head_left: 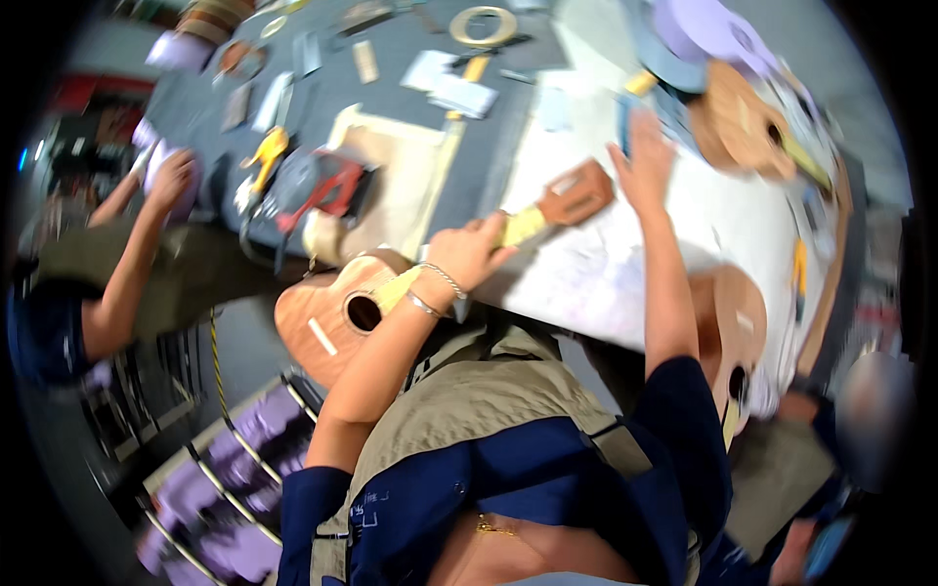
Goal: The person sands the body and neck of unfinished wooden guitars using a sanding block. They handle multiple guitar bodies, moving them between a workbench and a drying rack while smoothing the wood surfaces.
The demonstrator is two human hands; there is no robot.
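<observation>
My left hand is wrapped round the neck of a small wooden ukulele. Its body hangs to my left by the table edge, soundhole up, with a pale bridge strip on it. The headstock points up to the right over the white table covering, and no strings can be made out. My right hand reaches far forward over the table, thumb apart and fingers stretched out. Beside its fingertips lies a blue piece, blurred; whether I touch it cannot be told.
Another wooden ukulele and a lilac one lie at the far right. A red and grey power tool, a tape roll and sanding pieces cover the left. A rack of purple bodies stands lower left. Co-workers flank me; one body is close right.
</observation>
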